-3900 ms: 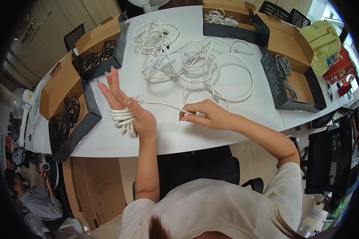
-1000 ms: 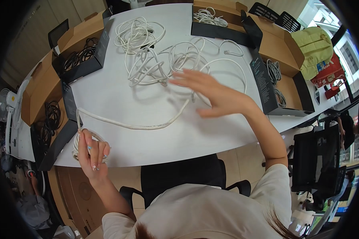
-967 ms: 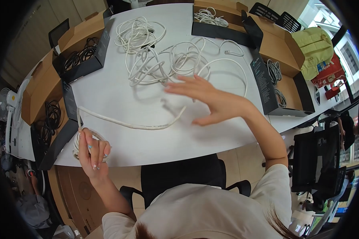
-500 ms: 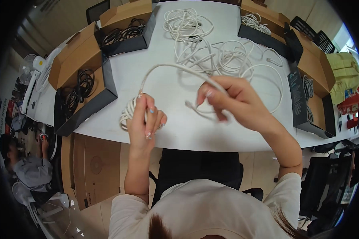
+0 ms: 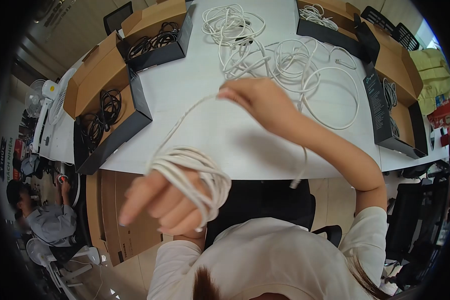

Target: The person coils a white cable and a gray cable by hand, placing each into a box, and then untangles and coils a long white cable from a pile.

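A white cable (image 5: 195, 167) is being wound into a coil around the left hand (image 5: 157, 202), off the near edge of the tabletop (image 5: 210, 130). The right hand (image 5: 257, 100), above the tabletop, pinches the free strand in a closed grip. Next, likely another wrap toward the dangling end.

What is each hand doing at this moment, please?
Left hand: loosely curled, with the coiled white round cable wrapped around it.
Right hand: closed, pinching the same cable's free strand.
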`<action>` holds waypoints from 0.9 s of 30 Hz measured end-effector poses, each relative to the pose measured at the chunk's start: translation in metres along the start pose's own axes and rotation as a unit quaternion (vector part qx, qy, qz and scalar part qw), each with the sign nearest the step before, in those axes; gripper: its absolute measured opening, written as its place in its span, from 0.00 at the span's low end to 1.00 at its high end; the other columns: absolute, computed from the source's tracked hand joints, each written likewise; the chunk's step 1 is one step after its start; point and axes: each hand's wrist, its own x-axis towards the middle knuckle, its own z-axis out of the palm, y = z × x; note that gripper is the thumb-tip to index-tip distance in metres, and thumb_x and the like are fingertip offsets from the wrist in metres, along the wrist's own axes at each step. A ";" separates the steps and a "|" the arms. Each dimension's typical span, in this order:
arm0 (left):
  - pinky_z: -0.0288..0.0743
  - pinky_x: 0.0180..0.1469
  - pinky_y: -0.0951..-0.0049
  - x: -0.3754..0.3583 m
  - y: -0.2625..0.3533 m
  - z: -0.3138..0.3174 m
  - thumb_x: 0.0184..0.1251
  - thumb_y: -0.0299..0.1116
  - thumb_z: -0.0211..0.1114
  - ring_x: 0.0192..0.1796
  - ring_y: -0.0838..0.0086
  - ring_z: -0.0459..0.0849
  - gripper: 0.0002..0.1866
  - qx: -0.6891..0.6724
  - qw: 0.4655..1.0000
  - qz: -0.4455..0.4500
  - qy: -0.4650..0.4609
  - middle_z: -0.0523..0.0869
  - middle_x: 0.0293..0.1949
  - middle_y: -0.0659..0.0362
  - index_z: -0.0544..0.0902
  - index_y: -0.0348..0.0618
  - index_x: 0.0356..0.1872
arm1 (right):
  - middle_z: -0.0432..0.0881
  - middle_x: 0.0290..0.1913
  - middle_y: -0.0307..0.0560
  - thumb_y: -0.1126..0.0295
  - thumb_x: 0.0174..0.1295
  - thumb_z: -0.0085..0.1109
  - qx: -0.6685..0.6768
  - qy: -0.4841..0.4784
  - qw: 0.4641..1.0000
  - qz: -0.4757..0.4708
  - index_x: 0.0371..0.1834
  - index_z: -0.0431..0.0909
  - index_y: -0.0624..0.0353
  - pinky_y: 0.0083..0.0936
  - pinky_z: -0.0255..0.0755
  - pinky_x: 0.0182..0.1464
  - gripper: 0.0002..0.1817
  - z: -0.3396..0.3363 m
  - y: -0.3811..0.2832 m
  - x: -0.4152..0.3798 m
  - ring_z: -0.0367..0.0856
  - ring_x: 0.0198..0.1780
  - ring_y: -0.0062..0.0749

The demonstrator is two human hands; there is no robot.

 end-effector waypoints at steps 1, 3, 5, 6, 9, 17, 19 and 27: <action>0.72 0.27 0.77 0.007 0.004 0.004 0.69 0.30 0.50 0.13 0.79 0.66 0.10 0.014 0.999 0.038 -0.002 0.67 0.12 0.64 0.75 0.32 0.41 | 0.79 0.27 0.50 0.57 0.63 0.51 -0.051 -0.002 0.998 -0.037 0.31 0.75 0.58 0.37 0.70 0.28 0.15 0.018 0.002 -0.014 0.77 0.24 0.46; 0.74 0.30 0.77 0.017 0.014 0.016 0.70 0.33 0.48 0.13 0.79 0.67 0.12 0.043 0.993 0.113 -0.008 0.67 0.11 0.63 0.76 0.35 0.42 | 0.74 0.23 0.47 0.59 0.62 0.51 -0.115 -0.095 0.986 -0.072 0.31 0.71 0.56 0.33 0.70 0.21 0.12 0.035 -0.010 -0.044 0.77 0.19 0.40; 0.73 0.28 0.75 0.011 0.024 0.030 0.66 0.29 0.50 0.11 0.76 0.66 0.09 0.165 0.946 0.271 0.065 0.67 0.11 0.63 0.74 0.33 0.40 | 0.70 0.21 0.44 0.62 0.62 0.52 -0.131 -0.091 0.974 -0.162 0.30 0.69 0.56 0.28 0.65 0.14 0.11 0.049 -0.022 -0.070 0.75 0.16 0.33; 0.74 0.32 0.77 0.012 0.017 0.040 0.69 0.30 0.48 0.10 0.80 0.65 0.09 0.362 0.836 0.328 0.250 0.65 0.08 0.66 0.74 0.37 0.40 | 0.68 0.21 0.41 0.64 0.60 0.53 -0.154 -0.112 0.966 -0.176 0.30 0.69 0.56 0.26 0.67 0.17 0.09 0.050 -0.029 -0.079 0.73 0.18 0.28; 0.72 0.35 0.81 -0.002 0.025 0.036 0.72 0.32 0.44 0.09 0.85 0.62 0.11 0.519 0.684 0.343 0.381 0.62 0.06 0.68 0.75 0.41 0.40 | 0.68 0.22 0.41 0.65 0.60 0.53 -0.132 -0.134 0.968 -0.164 0.31 0.68 0.57 0.27 0.67 0.17 0.09 0.045 -0.024 -0.084 0.73 0.18 0.28; 0.71 0.38 0.74 -0.033 0.034 0.027 0.75 0.40 0.43 0.16 0.84 0.64 0.13 0.848 0.136 0.169 0.484 0.66 0.10 0.67 0.70 0.42 0.40 | 0.65 0.22 0.34 0.71 0.48 0.57 -0.353 -0.075 0.889 -0.280 0.32 0.69 0.52 0.15 0.57 0.21 0.09 -0.014 0.015 -0.100 0.63 0.20 0.20; 0.72 0.36 0.76 -0.040 0.027 0.022 0.74 0.38 0.46 0.20 0.83 0.69 0.12 0.842 0.156 0.061 0.513 0.75 0.15 0.63 0.68 0.37 0.44 | 0.62 0.22 0.33 0.71 0.48 0.57 -0.385 -0.029 0.869 -0.309 0.33 0.70 0.50 0.15 0.55 0.21 0.09 -0.033 0.011 -0.095 0.60 0.20 0.19; 0.70 0.28 0.81 -0.047 -0.015 -0.011 0.62 0.38 0.63 0.24 0.81 0.76 0.17 0.516 0.552 -0.281 0.591 0.82 0.24 0.61 0.72 0.34 0.43 | 0.61 0.21 0.32 0.57 0.44 0.63 -0.406 0.093 0.867 -0.273 0.28 0.75 0.45 0.16 0.52 0.18 0.10 -0.104 -0.017 -0.067 0.60 0.18 0.19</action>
